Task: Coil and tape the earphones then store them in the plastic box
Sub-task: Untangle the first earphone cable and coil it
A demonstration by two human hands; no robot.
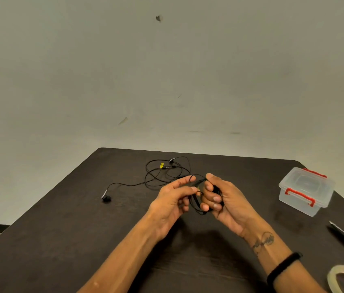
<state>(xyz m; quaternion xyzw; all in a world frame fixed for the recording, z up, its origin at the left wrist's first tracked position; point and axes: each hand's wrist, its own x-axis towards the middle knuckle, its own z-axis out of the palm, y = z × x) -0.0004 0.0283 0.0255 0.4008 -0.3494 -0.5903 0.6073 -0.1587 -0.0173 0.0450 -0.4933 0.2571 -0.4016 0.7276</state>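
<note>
Earphones gripped by both hands; plastic box lidded.

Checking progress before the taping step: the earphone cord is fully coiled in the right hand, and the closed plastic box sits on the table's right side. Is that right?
Not fully coiled. The head view shows the right hand gripping a few loops, while most of the earphone cord lies loose on the table. The plastic box is as stated.

My two bare forearms reach forward, hands close together: left hand pinching with thumb and forefinger, right hand curled closed.
</note>
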